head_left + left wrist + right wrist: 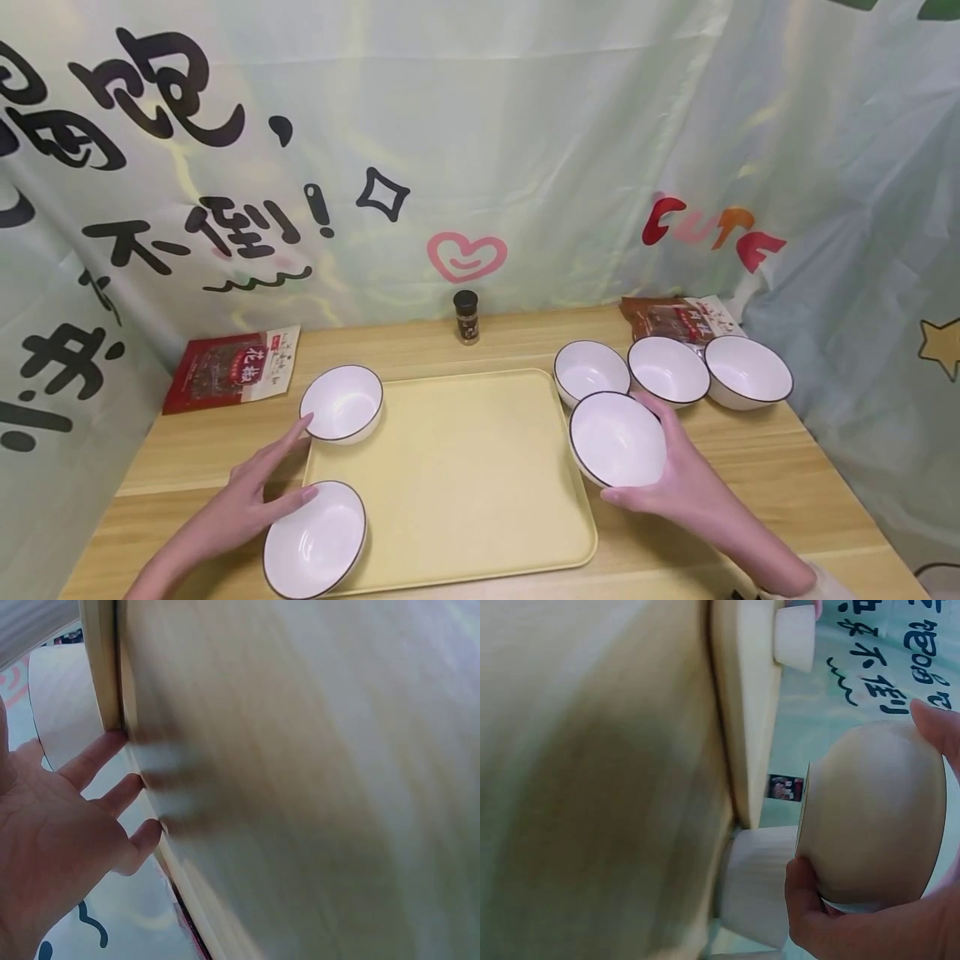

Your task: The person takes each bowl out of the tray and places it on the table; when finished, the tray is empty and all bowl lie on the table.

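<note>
My right hand (pixel 686 475) grips a white bowl (pixel 618 439) with a dark rim, thumb on the near side and fingers on the far side. The right wrist view shows this bowl (pixel 877 817) held up off the table. At the left, my left hand (pixel 240 504) has its fingers extended. Its index fingertip is at the rim of one white bowl (pixel 342 403), and its thumb is at the rim of a nearer bowl (pixel 315 540). Both bowls overlap the left edge of a pale yellow tray (pixel 457 475). In the left wrist view, several fingertips (pixel 131 781) touch the tray's side or tabletop; I cannot tell which.
Behind the held bowl stand three more bowls: one by the tray corner (pixel 591 371), one in the middle (pixel 669 369), one at the right (pixel 748 371). A spice jar (pixel 467 318), a red packet (pixel 232 368) and a brown packet (pixel 675 321) are along the back curtain (pixel 570 167).
</note>
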A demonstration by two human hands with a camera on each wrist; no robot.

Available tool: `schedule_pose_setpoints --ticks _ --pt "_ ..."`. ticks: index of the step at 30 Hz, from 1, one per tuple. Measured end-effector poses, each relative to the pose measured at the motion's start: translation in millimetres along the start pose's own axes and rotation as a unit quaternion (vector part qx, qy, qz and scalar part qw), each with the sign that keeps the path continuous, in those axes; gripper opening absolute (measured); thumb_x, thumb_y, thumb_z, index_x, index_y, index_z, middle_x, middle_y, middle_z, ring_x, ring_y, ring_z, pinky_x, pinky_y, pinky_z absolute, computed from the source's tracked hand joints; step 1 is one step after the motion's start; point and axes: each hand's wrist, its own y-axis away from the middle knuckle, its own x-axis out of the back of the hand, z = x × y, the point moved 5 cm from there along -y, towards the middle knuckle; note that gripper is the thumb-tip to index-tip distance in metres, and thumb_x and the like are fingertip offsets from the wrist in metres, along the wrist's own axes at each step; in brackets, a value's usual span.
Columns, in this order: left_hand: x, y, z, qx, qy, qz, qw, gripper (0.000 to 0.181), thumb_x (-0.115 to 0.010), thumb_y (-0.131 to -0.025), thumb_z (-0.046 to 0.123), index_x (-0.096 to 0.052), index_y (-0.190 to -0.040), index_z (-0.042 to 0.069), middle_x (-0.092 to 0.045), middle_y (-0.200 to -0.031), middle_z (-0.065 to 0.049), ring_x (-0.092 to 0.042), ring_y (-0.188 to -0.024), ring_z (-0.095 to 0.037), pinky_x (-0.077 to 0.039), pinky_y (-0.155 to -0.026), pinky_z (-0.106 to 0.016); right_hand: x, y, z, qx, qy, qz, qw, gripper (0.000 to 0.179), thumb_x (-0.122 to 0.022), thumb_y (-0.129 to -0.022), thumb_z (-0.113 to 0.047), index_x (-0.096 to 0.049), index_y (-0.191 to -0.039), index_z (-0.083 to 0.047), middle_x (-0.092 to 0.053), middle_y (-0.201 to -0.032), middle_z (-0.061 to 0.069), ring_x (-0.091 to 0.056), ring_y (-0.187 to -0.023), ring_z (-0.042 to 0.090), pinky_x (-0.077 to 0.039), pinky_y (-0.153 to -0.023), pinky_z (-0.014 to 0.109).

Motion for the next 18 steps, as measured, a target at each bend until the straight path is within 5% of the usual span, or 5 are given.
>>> schedule_pose_setpoints --ticks 18 --pt "-0.9 1.0 -2.2 0.013 -0.006 -0.003 0.9999 0.097 -0.081 -0.1 0.035 -0.022 -0.176 0.036 -0.049 -0.163 -0.026 -0.032 -0.152 -0.057 -0.022 -0.104 -0.083 -7.1 4.6 31.9 0.003 0.016 -0.005 0.9999 0.132 -0.108 -0.063 -0.028 -0.027 -0.164 -0.004 -0.054 -0.144 0.028 -0.06 -0.122 0.041 -0.054 -0.089 0.035"
